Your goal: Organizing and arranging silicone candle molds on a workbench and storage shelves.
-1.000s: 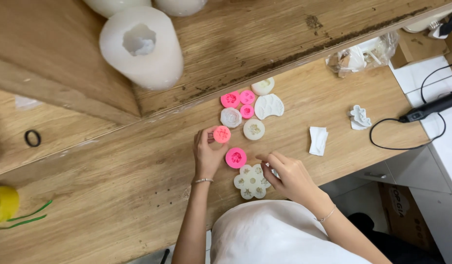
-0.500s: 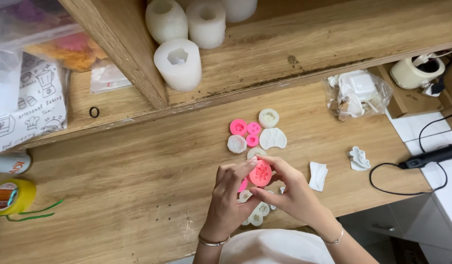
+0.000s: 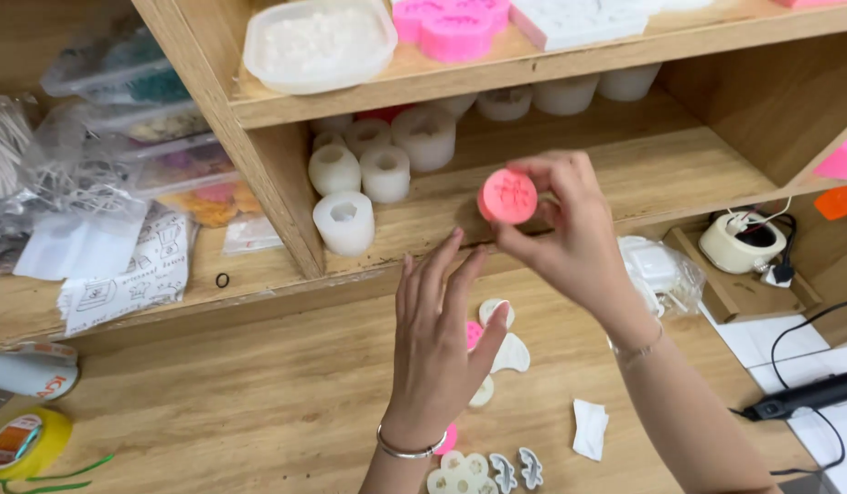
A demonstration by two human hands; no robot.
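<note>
My right hand (image 3: 561, 233) is raised in front of the wooden shelf and pinches a small round pink silicone mould (image 3: 507, 197) between thumb and fingertips. My left hand (image 3: 437, 343) hovers just below it with fingers spread, holding nothing. Under the hands, more small pink and white moulds (image 3: 507, 352) lie on the wooden table (image 3: 231, 412), and a few white moulds (image 3: 483, 471) sit at the near edge.
White cylindrical moulds (image 3: 345, 220) stand on the lower shelf. A lidded white tub (image 3: 318, 41) and pink moulds (image 3: 451, 27) are on the upper shelf. Plastic bags (image 3: 121, 183) fill the left. Yellow tape roll (image 3: 21, 444), black tool with cable (image 3: 798, 398) and crumpled tissue (image 3: 590, 428) are nearby.
My right hand lifted the pink mould from above the table up in front of the shelf. My left hand let go and opened. The view tilted up toward the shelves.
</note>
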